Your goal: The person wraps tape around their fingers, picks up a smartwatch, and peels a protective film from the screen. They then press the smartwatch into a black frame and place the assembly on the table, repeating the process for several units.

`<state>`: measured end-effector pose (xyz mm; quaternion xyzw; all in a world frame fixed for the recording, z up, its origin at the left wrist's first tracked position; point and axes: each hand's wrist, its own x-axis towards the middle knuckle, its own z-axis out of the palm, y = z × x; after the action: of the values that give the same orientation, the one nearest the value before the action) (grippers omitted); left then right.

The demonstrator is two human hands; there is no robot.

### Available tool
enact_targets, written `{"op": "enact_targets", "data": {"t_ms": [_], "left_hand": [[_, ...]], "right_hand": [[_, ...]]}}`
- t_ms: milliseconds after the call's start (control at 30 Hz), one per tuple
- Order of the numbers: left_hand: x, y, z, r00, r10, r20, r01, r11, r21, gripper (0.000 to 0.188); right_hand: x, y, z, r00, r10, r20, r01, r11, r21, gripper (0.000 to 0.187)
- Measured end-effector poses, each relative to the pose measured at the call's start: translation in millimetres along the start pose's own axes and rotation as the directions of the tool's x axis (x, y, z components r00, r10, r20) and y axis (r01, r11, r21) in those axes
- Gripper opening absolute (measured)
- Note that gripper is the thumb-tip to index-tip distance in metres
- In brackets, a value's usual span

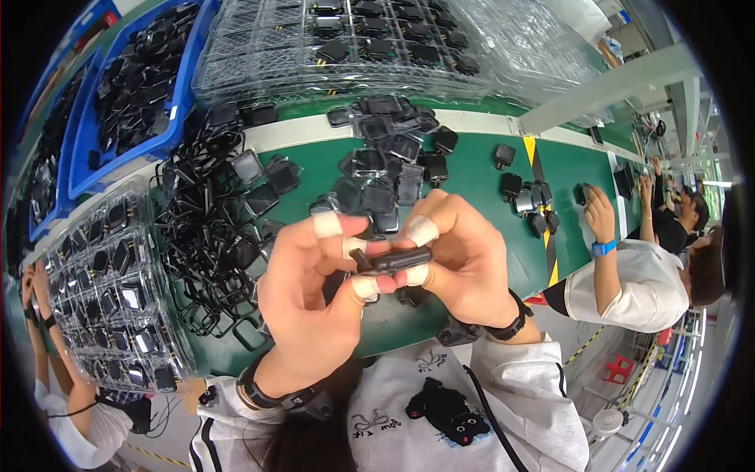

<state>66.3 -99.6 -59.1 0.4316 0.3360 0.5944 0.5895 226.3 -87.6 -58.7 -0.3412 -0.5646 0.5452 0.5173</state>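
My left hand (308, 293) and my right hand (470, 258) meet over the green work table, with pale tape on several fingertips. Pinched between both is a small dark casing (403, 260), seen nearly edge-on. A thin dark strip stands up at its left end; whether it is part of the casing I cannot tell. Left of my hands lies a tangled heap of thin black square frames (206, 211). Just beyond my fingers is a loose pile of dark, glossy square covers (379, 161). Fingers partly hide some black pieces beneath my hands.
Blue bins (174, 130) full of black parts stand at the far left. Clear plastic trays (259, 59) of parts are stacked at the back; another tray (169, 326) sits at left. Black square units (511, 186) lie right, near a striped tape line and a co-worker's hand (600, 214).
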Motion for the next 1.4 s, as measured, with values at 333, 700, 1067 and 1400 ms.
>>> {"op": "enact_targets", "data": {"t_ms": [333, 700, 1067, 1400], "left_hand": [[-4.6, -19.6, 34.1, 0.790, 0.496, 0.362, -0.602, 0.512, 0.613, 0.037], [-7.9, -79.9, 77.0, 0.973, -0.171, 0.157, 0.059, 0.836, 0.545, 0.030], [9.5, -92.8, 87.6, 0.883, -0.132, 0.451, -0.382, 0.357, 0.853, 0.030], [105.1, -185.5, 160.5, 0.610, -0.172, 0.774, -0.732, 0.252, 0.633, 0.062]], "right_hand": [[-40.0, -13.0, -16.8, 0.944, -0.325, 0.052, 0.274, 0.688, -0.672, 0.029], [-82.4, -2.9, -70.4, 0.976, -0.075, -0.205, -0.112, 0.637, -0.763, 0.028], [-100.9, 9.1, -229.9, 0.930, 0.022, -0.366, -0.367, 0.067, -0.928, 0.053], [-84.9, 26.7, -205.6, 0.962, 0.141, -0.236, -0.233, -0.040, -0.972, 0.049]]}}
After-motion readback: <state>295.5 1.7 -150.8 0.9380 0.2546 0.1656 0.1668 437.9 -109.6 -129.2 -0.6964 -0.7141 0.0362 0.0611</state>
